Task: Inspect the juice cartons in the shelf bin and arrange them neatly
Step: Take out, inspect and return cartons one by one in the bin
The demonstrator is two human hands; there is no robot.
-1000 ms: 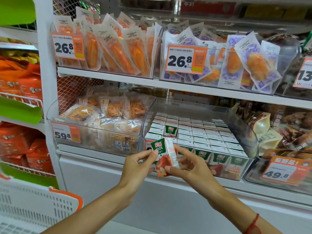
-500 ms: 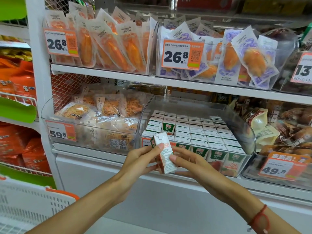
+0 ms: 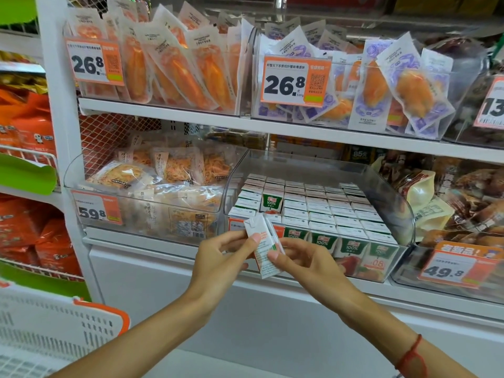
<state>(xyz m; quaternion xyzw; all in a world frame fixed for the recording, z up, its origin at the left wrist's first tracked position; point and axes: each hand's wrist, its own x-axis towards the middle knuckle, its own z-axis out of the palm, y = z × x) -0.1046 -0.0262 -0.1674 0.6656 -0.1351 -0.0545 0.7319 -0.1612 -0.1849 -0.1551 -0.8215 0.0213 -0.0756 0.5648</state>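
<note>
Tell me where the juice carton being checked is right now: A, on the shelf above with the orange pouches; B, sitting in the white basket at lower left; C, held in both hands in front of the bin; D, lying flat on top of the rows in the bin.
C: the juice carton is pinched between the left hand and right hand, out in front of the clear bin.

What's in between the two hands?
A small juice carton, seen in the head view: the left hand and right hand pinch it in front of the clear bin.
</note>
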